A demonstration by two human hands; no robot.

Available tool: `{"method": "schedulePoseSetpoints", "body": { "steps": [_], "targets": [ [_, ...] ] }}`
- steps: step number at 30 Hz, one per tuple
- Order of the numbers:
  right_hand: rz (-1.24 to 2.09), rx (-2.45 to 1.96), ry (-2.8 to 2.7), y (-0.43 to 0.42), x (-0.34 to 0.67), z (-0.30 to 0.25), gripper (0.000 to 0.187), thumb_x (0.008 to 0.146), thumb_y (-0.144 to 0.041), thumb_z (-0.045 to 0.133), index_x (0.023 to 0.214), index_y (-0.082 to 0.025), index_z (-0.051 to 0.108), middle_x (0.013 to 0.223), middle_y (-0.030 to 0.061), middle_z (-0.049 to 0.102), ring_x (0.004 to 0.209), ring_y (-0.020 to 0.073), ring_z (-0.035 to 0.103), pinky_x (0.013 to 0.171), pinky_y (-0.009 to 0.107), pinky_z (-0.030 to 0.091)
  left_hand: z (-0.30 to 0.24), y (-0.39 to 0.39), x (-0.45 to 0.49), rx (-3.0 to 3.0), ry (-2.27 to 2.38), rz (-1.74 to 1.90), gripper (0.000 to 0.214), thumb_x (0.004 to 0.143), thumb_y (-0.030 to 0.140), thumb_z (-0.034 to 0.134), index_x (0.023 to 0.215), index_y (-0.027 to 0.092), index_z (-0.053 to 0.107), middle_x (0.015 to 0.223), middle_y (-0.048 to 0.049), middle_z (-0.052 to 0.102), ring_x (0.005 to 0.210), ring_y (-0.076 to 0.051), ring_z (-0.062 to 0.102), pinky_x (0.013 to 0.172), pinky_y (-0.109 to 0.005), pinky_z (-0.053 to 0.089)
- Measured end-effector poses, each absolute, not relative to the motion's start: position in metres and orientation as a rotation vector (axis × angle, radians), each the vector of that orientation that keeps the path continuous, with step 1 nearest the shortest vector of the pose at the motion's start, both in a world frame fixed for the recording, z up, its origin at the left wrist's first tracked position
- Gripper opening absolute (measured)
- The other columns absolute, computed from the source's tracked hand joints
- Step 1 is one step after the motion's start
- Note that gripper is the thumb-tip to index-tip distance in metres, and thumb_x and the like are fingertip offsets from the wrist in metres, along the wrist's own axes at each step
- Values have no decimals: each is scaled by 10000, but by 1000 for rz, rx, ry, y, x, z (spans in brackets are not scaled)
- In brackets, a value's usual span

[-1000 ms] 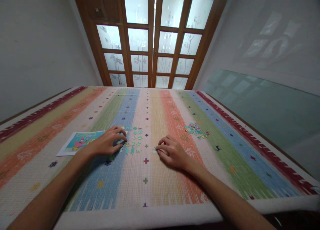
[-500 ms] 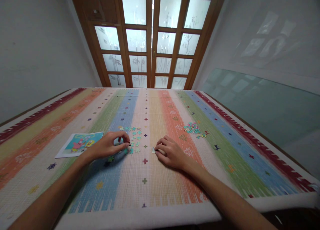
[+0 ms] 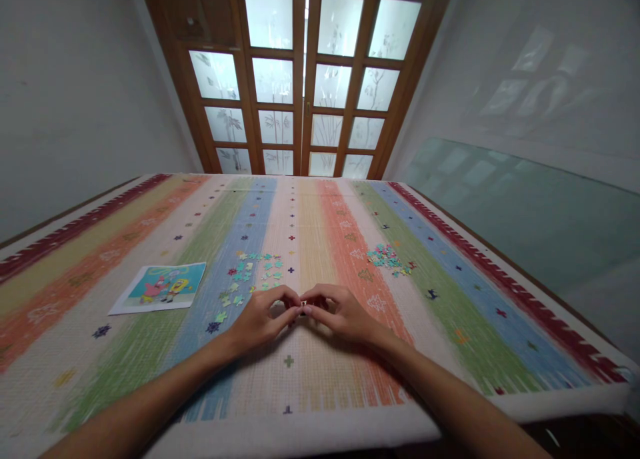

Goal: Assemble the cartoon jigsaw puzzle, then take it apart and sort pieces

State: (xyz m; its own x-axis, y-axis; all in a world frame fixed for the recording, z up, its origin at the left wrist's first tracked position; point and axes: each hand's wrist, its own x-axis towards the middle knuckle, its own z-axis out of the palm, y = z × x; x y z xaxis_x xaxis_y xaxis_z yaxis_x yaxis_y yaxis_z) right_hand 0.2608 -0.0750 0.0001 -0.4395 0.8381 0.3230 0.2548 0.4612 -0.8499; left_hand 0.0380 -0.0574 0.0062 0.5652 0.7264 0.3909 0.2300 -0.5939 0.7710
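My left hand [image 3: 267,318] and my right hand [image 3: 336,311] meet over the yellow stripe of the striped tablecloth [image 3: 320,386]. Both have thumb and fingers pinched together, fingertips touching or nearly so. Between them shows a small puzzle piece [image 3: 303,304], mostly covered by the fingers; whether it is one piece or two joined I cannot tell. Left of the hands lie several loose teal and green puzzle pieces [image 3: 245,267], spread out, some partly behind my left hand. Farther left rests a printed cartoon picture [image 3: 163,289] on white paper.
A denser heap of puzzle pieces [image 3: 387,258] lies to the right, beyond my right hand. The table's near edge [image 3: 280,439] runs below my forearms. Wooden doors with glass panes [image 3: 300,79] stand past the far end, and a pale green panel [image 3: 525,206] leans along the right wall.
My left hand has come right from the loose pieces to meet my right hand, which has risen slightly and turned inward. The puzzle piece now sits between both sets of fingertips.
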Motion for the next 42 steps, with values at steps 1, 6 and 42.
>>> {"method": "schedulePoseSetpoints", "body": {
  "steps": [1, 6, 42],
  "targets": [
    [974, -920, -1924, -75, 261, 1, 167, 945, -297, 679, 1048, -199, 767, 934, 58, 768, 794, 159, 660, 715, 302, 499, 6, -58, 39, 2116, 773, 959, 114, 964, 268, 643, 903, 177, 674, 756, -10, 724, 666, -136, 673, 678, -273, 528],
    [935, -1020, -1935, -65, 274, 2, 149, 931, -257, 664, 1006, -198, 779, 912, 61, 763, 781, 163, 647, 701, 301, 482, 4, -59, 37, 2176, 790, 994, 109, 1004, 253, 588, 996, 179, 668, 822, -22, 729, 687, -137, 681, 683, -279, 547],
    [482, -1160, -2239, -60, 290, -4, 99, 922, -166, 681, 905, -175, 778, 912, 68, 670, 884, 192, 630, 809, 338, 497, -7, -64, 34, 2761, 446, 663, 280, 1057, 222, 497, 1298, 165, 627, 1365, -151, 667, 1284, -273, 623, 1132, -482, 505]
  ]
}}
